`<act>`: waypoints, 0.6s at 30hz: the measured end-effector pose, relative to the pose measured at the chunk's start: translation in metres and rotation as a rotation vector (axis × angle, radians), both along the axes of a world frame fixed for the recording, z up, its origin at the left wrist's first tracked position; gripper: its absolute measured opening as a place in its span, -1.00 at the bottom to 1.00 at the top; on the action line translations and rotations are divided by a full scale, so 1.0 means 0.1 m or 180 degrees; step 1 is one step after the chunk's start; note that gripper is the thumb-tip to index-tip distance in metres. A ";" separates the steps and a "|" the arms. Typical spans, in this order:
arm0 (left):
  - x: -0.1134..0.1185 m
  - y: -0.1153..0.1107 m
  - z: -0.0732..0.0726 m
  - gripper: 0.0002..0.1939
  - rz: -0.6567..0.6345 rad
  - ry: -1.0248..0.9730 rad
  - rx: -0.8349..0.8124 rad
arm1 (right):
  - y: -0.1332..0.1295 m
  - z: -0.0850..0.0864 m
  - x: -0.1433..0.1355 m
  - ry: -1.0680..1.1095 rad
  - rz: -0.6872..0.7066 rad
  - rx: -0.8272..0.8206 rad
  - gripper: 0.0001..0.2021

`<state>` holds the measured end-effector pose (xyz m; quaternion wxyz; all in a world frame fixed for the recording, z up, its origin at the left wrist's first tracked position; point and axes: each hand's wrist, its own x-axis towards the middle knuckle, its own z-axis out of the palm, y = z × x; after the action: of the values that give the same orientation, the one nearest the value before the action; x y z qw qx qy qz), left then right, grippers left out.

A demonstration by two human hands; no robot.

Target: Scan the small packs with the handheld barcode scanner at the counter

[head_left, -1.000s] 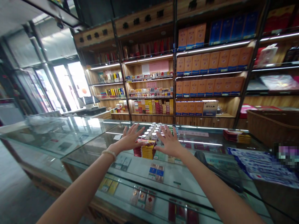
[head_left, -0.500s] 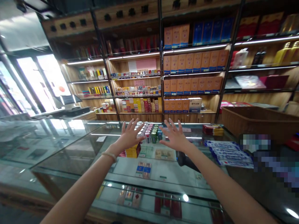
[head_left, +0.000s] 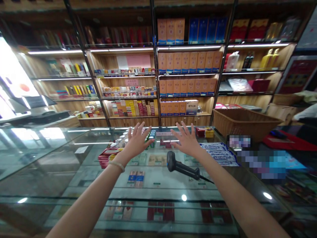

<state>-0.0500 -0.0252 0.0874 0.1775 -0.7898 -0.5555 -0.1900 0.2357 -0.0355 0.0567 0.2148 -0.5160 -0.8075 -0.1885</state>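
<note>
Both of my hands are stretched out over a glass display counter (head_left: 99,185), fingers spread and nothing held. My left hand (head_left: 137,140), with a pale bracelet on its wrist, partly covers a cluster of small tubs or bottles (head_left: 120,142). Beside that wrist lies a stack of red and yellow packets (head_left: 104,158), partly hidden. My right hand (head_left: 187,140) is above the counter, nearest to a black handheld barcode scanner (head_left: 183,168) and a row of blue and white packets (head_left: 219,153). Whether either hand touches the glass, I cannot tell.
Farther right stands a brown woven basket (head_left: 244,122), with a small stack of red and yellow packets (head_left: 205,132) to its left. Shelves with orange boxes (head_left: 189,62) and cigarette-like packs (head_left: 133,108) line the back wall. A monitor (head_left: 32,101) is at the left.
My view has turned to the right, so the shelves and counter goods sit farther left. The scanner, mostly covered by my right arm before, now shows fully. Both hands stay spread.
</note>
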 end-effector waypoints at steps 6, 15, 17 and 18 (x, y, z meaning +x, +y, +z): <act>0.32 0.12 -0.04 -0.32 0.0016 0.0041 0.0001 | 0.07 -0.07 0.32 0.0025 -0.0168 0.0170 -0.36; 0.76 0.36 -0.05 -0.32 -0.0116 0.0062 0.0041 | 0.28 -0.14 0.78 0.0053 -0.0354 0.0380 -0.42; 0.87 0.42 -0.05 -0.32 -0.0132 0.0056 0.0087 | 0.34 -0.14 0.89 0.0076 -0.0421 0.0423 -0.43; 0.93 0.46 -0.04 -0.32 -0.0140 0.0050 0.0106 | 0.37 -0.14 0.95 0.0087 -0.0458 0.0448 -0.43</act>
<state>0.0428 0.0204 0.0832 0.1908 -0.8002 -0.5334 -0.1968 0.3302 0.0017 0.0429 0.2475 -0.5588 -0.7501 -0.2526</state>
